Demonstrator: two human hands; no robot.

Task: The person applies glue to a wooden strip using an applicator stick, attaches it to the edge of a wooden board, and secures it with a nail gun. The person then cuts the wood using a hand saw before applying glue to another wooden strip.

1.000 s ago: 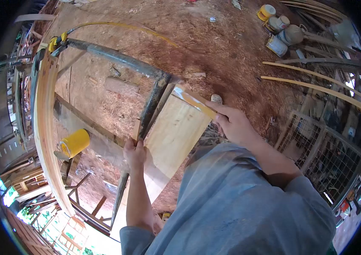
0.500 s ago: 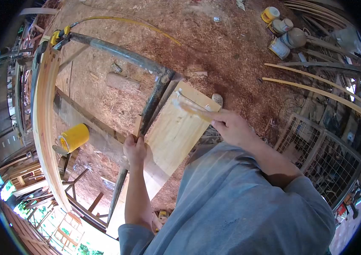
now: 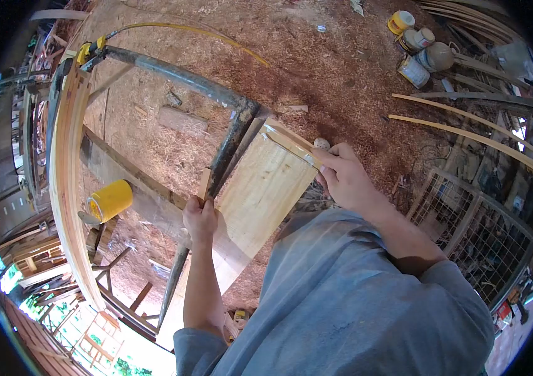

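A long pale wooden board [image 3: 260, 188] runs diagonally in front of my body, beside a dark metal bar [image 3: 234, 141]. My right hand [image 3: 348, 178] is closed on one end of a thin wooden strip [image 3: 287, 139], which lies along the board's far end. Whitish, wet-looking material [image 3: 307, 156] shows at that end. My left hand [image 3: 201, 219] is closed at the board's left edge, next to the bar. A short piece of wood [image 3: 204, 183] sticks up from its fingers; the rest of it is hidden.
A yellow container [image 3: 111, 200] lies tilted at the left, near several stacked long planks [image 3: 66, 156]. A metal pipe [image 3: 172, 75] crosses ahead. Several tubs [image 3: 413, 70] and long thin strips [image 3: 467, 131] lie at the right, with a wire-mesh frame [image 3: 448, 200]. Shavings cover the ground.
The wooden strip was blurred and lay across the board's far end; now it lines up with the end edge. My right hand has turned and shifted slightly. My left hand stays in place.
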